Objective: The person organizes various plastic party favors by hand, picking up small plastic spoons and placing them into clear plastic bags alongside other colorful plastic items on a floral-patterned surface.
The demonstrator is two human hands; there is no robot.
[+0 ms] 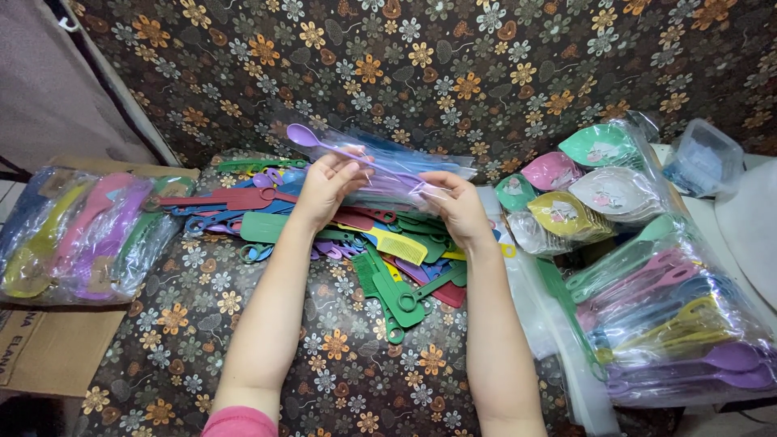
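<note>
both hands hold a clear plastic bag [405,174] at mid-scene: left hand [328,186] grips its purple spoon [306,136] end, right hand [457,202] pinches the other. many loose combs [388,251] lie unpacked beneath; filled bags [672,316] sit right.

The clear bag [405,174] pinched by the left hand [328,186] and right hand [457,206] is thin glossy plastic film, crinkled and shiny. The purple spoon [312,139] inside it is smooth moulded plastic. The loose combs [388,267] look like matt hard plastic. The floral cloth [243,307] beneath is soft woven fabric. The cardboard box [48,348] is dull brown paperboard.
</note>
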